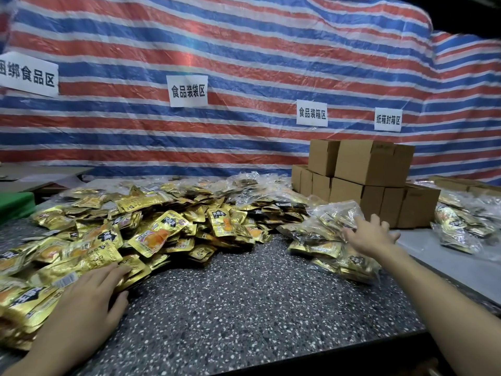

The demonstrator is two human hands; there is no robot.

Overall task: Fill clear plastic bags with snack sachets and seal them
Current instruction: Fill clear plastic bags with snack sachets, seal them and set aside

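The fingers [115,270] of the left hand [89,299], lower left of the frame, lie straight and relaxed, flat on the near edge of a heap of gold snack sachets [162,229]; they grasp nothing. At centre right, the right hand [370,236] is stretched out with its fingers [378,222] spread and released, touching a clear plastic bag [329,240] stuffed with the same sachets. We cannot tell whether that bag's mouth is sealed.

We judge the task to be partly done, with most left. Several filled bags [458,232] sit at the right edge of the frame, and others seem to lie behind the heap along the back of the bench [244,299]. The loose heap is large, though, spreading from the lower left to the middle. We see no empty bag in either hand, so the next bag appears not yet begun.

The bench has a dark speckled top, seen in the lower middle. To its right is a paler surface [439,256]. A stack of brown cardboard boxes [374,183] stands at middle right, just behind the bag under the right hand. A green object [16,203] shows at the left edge. Behind everything hangs a red, white and blue striped tarpaulin [244,50] with white paper signs [187,90] in Chinese characters. The upper right corner is dark.
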